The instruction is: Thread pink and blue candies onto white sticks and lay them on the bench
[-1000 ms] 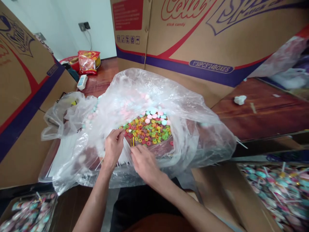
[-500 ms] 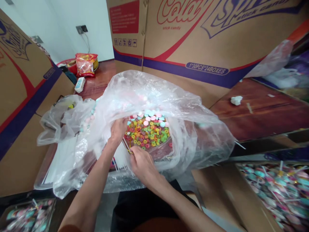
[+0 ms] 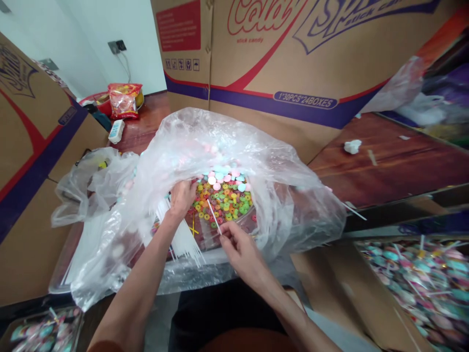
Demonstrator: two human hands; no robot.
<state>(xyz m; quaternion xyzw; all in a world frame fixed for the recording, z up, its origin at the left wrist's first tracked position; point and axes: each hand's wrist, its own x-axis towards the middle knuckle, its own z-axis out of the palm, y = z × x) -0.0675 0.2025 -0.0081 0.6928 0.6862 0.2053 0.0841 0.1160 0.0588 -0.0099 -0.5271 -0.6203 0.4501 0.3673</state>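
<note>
My right hand (image 3: pixel 240 249) pinches one white stick (image 3: pixel 214 216) that slants up over a pile of small coloured ring candies (image 3: pixel 223 200). My left hand (image 3: pixel 182 196) reaches into the same tray, fingers curled at the candy pile's left edge; what it holds, if anything, is hidden. A bunch of white sticks (image 3: pixel 181 239) lies fanned out below the left hand. A large clear plastic bag (image 3: pixel 256 161) is pulled open round the tray of candies.
Tall cardboard cartons (image 3: pixel 293 54) wall in the back and left. Boxes of finished lollipops sit at lower right (image 3: pixel 417 283) and lower left (image 3: pixel 40 330). A crumpled white scrap (image 3: pixel 352 146) lies on the brown table; a red snack bag (image 3: pixel 124 100) stands far left.
My right hand has drawn one white stick out of the bunch and moved right. My left hand has gone deeper into the tray, up to the candy pile.
</note>
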